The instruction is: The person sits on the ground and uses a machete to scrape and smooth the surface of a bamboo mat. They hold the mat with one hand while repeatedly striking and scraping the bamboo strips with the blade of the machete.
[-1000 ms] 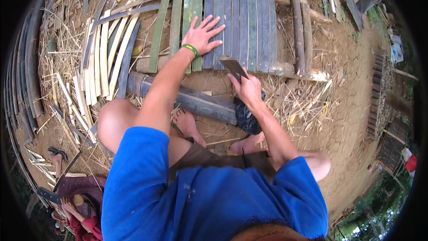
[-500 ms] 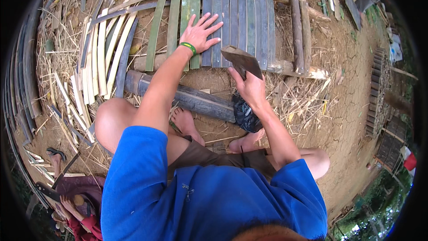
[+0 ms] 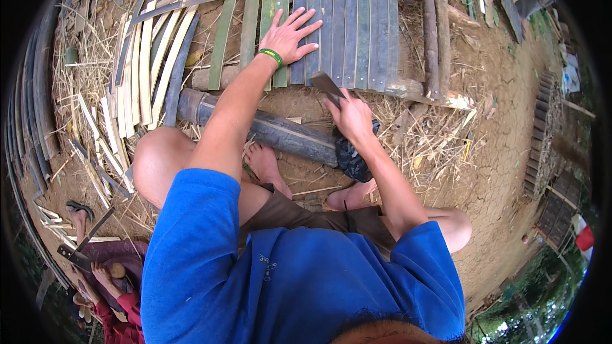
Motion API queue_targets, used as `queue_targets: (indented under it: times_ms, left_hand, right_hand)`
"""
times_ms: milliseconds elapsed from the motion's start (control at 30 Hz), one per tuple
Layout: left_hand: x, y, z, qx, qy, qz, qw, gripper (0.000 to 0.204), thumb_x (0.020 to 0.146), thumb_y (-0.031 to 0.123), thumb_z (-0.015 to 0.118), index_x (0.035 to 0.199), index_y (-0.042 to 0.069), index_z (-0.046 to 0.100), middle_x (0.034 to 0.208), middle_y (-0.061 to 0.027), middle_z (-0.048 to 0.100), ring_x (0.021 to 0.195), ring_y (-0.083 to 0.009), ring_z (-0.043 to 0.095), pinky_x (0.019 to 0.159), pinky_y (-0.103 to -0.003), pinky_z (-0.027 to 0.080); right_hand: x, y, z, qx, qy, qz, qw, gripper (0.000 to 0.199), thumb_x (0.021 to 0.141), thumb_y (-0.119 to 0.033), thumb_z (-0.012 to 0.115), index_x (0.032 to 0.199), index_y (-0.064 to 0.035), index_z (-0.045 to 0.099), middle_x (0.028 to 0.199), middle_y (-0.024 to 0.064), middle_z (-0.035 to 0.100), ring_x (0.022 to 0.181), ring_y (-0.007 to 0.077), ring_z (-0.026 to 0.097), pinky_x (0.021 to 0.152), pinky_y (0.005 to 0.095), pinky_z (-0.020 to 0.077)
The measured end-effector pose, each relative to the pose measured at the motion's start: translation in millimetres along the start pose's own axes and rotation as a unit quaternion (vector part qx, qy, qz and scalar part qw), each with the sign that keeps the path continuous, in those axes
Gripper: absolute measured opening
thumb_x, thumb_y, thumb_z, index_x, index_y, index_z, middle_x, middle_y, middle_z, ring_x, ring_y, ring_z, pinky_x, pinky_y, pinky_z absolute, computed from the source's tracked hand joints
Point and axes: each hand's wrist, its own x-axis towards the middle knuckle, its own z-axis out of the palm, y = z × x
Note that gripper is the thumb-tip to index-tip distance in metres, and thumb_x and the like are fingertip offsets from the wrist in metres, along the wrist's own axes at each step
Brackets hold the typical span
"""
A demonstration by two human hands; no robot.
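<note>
Blade lower, right hand steady.

Grey-green bamboo slats lay side by side across logs; a dark flat blade pointed at their near ends.

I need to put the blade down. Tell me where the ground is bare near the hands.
Bare dirt lies right of the right hand, past the straw. A smaller bare strip sits between the slat panel and the dark bamboo pole. Left of the left hand, loose slats and straw crowd everything.
</note>
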Motion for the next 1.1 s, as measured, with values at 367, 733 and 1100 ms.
queue_targets:
  times_ms: [367,733,1100]
  left_hand:
    - [-0.2,5.9,-3.7,-0.013,-0.005,0.002,1.0,0.066,0.098,0.059,0.054,0.158,0.035,0.041,0.169,0.0019,0.029,0.156,-0.0227,0.025,0.127,-0.059,0.014]
    - [-2.5,-2.4,-4.6,-0.009,-0.002,-0.003,1.0,0.064,0.096,0.053,0.057,0.156,0.036,0.043,0.169,0.0028,0.03,0.155,-0.0224,0.028,0.127,-0.058,0.014]
    - [0.4,-3.4,-3.5,0.05,-0.049,-0.009,0.997,0.062,0.098,0.041,0.054,0.157,0.038,0.039,0.171,0.0059,0.026,0.155,-0.0183,0.028,0.128,-0.055,0.014]
  right_hand:
    - [-1.3,13.1,7.2,-0.005,-0.012,0.051,0.999,0.03,0.093,-0.024,0.076,0.113,-0.0038,0.066,0.077,0.0245,0.07,0.073,0.043,0.071,0.066,0.05,0.0567]
    - [19.4,-39.5,-54.0,0.105,0.058,-0.002,0.993,0.036,0.094,-0.035,0.073,0.104,-0.001,0.07,0.079,0.0253,0.071,0.074,0.0441,0.071,0.066,0.0507,0.0563]
    - [115.3,-20.3,-62.1,-0.076,-0.218,-0.095,0.968,0.056,0.098,-0.051,0.064,0.096,0.0039,0.071,0.082,0.0249,0.073,0.087,0.0457,0.072,0.082,0.0523,0.0561]
